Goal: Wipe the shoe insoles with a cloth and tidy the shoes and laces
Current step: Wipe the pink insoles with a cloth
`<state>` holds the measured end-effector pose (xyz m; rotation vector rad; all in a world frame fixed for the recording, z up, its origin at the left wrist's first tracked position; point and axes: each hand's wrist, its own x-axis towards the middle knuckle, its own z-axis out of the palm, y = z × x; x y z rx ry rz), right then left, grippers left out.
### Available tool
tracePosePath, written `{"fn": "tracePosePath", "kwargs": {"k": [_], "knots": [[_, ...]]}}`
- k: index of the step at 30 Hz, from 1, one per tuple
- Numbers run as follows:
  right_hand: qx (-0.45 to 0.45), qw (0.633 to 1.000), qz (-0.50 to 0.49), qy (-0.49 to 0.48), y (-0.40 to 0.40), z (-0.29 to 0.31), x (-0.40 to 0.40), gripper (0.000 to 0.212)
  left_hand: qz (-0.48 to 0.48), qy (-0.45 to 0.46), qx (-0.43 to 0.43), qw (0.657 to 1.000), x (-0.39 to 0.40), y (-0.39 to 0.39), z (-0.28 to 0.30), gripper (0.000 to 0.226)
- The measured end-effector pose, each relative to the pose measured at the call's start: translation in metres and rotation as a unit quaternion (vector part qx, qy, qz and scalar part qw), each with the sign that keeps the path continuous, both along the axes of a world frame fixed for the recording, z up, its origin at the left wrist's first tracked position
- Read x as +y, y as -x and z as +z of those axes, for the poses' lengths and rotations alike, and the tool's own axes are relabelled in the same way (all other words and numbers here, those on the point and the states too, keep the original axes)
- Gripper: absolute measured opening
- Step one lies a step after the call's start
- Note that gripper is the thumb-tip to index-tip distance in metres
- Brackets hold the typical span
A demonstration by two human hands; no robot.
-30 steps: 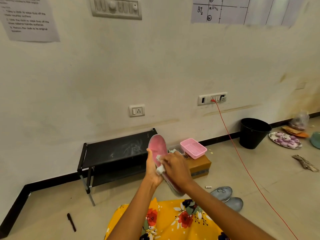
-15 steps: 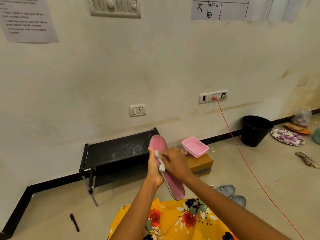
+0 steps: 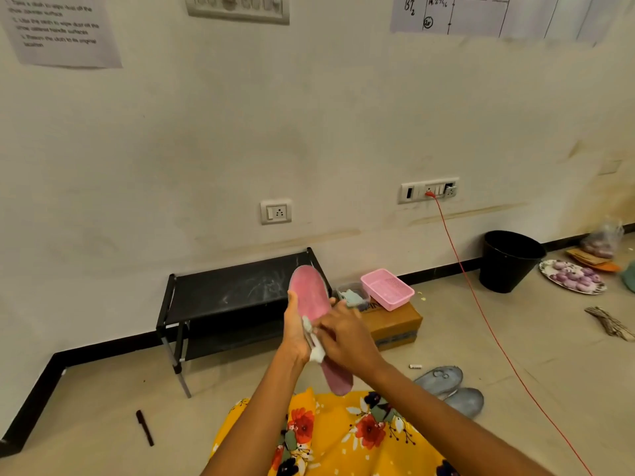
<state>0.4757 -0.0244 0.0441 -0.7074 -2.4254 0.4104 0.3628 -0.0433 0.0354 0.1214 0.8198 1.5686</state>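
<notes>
Mid-wipe: left hand (image 3: 294,333) gripping pink insole (image 3: 311,297); right hand (image 3: 347,336) pressing cloth (image 3: 314,345) on it; grey shoes (image 3: 450,386) at 4 o'clock untidied.

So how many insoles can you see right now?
3. One pink insole is held up in the left hand while the right hand presses a white cloth on it. Two grey insoles lie side by side on the floor at right. Others may be hidden.

A rack (image 3: 240,297) stands against the far wall; right of it a box (image 3: 395,324) carries a basket (image 3: 388,290). Farther right stands a bin (image 3: 508,262). Two shoes (image 3: 450,386) lie near right, a pen (image 3: 145,427) near left.
</notes>
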Motion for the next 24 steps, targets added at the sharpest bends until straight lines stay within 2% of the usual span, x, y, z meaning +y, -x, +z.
{"fn": "tracePosePath", "kwargs": {"k": [2,3,5,7,9,11,13,16,19,21,24], "knots": [[-0.031,0.998,0.051,-0.015,-0.011,-0.006,-0.001,0.017,0.005,0.006,-0.030,1.000,-0.002,0.006,-0.008,0.083],[-0.020,0.999,0.035,-0.007,-0.013,-0.006,0.004,0.019,0.016,0.001,-0.031,0.999,-0.001,0.007,-0.011,0.082],[0.047,0.994,-0.070,0.067,-0.013,-0.005,0.014,0.020,0.039,-0.011,-0.021,0.999,0.000,0.004,-0.009,0.079],[0.076,0.973,-0.145,0.163,-0.007,-0.008,0.019,0.021,0.053,-0.031,-0.029,0.998,0.003,0.001,-0.005,0.078],[0.076,0.962,-0.124,0.232,0.000,-0.016,0.017,0.017,0.061,-0.046,-0.054,0.996,0.006,-0.001,-0.001,0.082],[0.105,0.956,-0.110,0.252,0.004,-0.019,0.012,0.012,0.065,-0.052,-0.071,0.994,0.009,-0.002,0.000,0.084],[0.138,0.949,-0.131,0.252,0.007,-0.019,0.014,0.019,0.053,-0.057,-0.066,0.995,0.006,-0.009,0.000,0.082],[0.154,0.950,-0.171,0.212,0.012,-0.017,0.018,0.025,0.052,-0.038,-0.007,0.998,-0.002,-0.027,-0.004,0.064],[0.080,0.978,-0.169,0.095,0.016,-0.020,0.017,0.025,0.057,-0.031,-0.014,0.998,-0.001,-0.034,-0.007,0.061],[0.060,0.986,-0.134,0.082,0.015,-0.022,0.011,0.023,0.070,-0.036,-0.051,0.996,0.001,-0.028,-0.007,0.067],[0.059,0.996,-0.016,0.059,0.005,-0.025,0.000,0.020,0.079,-0.046,-0.080,0.993,0.003,-0.013,-0.011,0.068]]}}
